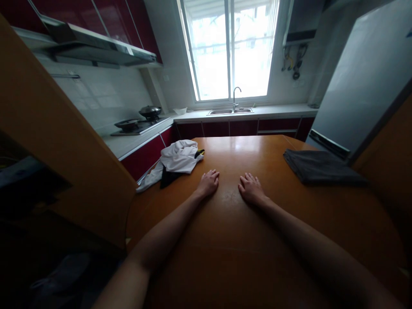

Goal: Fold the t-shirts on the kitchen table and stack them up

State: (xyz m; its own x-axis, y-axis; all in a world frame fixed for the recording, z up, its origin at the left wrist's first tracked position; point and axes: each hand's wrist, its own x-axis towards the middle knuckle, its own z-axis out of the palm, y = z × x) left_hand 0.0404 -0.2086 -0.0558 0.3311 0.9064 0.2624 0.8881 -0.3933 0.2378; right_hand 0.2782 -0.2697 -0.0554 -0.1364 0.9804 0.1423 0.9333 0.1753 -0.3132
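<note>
The white cloth (180,156) is placed between ten and eleven o'clock from the left hand (208,182), near its fingertips but not touched by them. Its long axis is laid roughly from eight to two o'clock, with a sleeve-like end stretched out toward eight, at the rim of the table (231,227). It is reached more closely by the left hand than by the right hand (251,189), which is set at about three o'clock from the left one.

Both hands are laid palm down on the wood, with nothing gripped: the left fingers are held extended and only slightly parted, the right ones a little more spread. A gap of bare wood is left between the two.

The white cloth is seen as a loose, crumpled heap, softly creased and without any neat fold (whether it is one garment or several cannot be told). A black cloth (170,177) is partly covered by it, and a yellow patch (201,151) is shown at its two o'clock edge.

Between two and three o'clock from the right hand, well apart from it, the grey cloth (322,166) is laid flat. It is folded into a tidy, layered slab, smooth on top, and is touched by neither hand.
</note>
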